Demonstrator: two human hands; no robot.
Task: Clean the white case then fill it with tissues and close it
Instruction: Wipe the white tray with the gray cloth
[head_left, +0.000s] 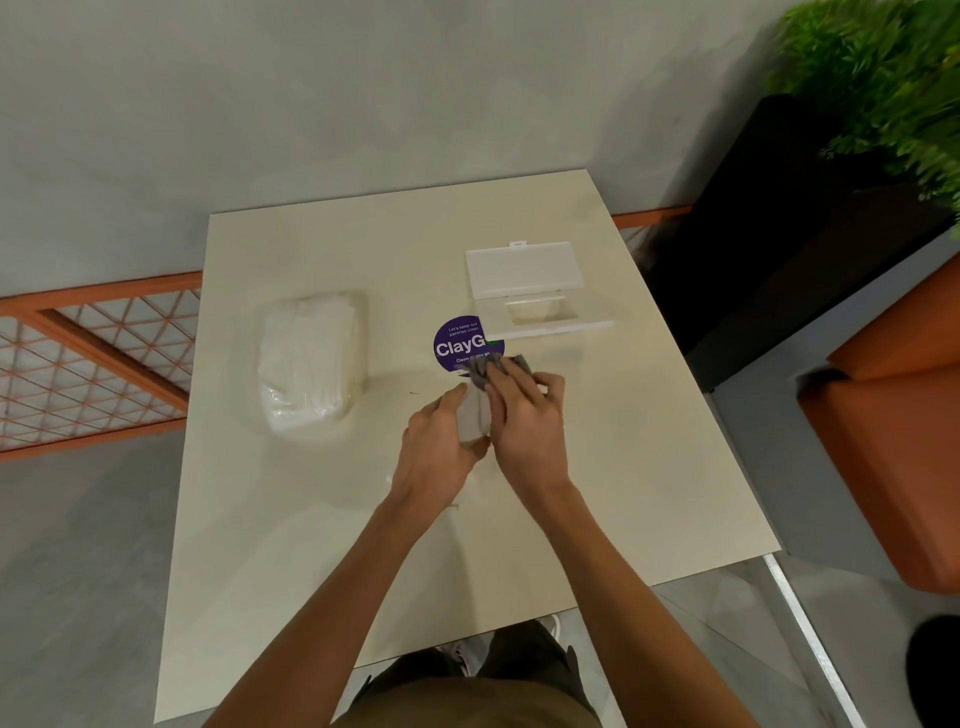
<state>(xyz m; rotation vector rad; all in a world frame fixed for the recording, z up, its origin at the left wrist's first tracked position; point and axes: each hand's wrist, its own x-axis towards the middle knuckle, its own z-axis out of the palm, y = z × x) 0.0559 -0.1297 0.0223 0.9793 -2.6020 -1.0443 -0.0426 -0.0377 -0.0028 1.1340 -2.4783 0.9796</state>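
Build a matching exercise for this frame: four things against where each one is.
Things:
1. clear-wrapped pack of white tissues
2. white plastic lid with its flap open
3. grey cloth
4. white plastic case base

Places:
A. held in the left hand
B. gripped by the right hand
C. left side of the beige table
D. far right of the table

Pairs: 1-C, 2-D, 3-B, 4-A

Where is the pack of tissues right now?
In the head view, the pack of tissues lies on the left part of the table, left of the purple sticker, apart from the left hand.
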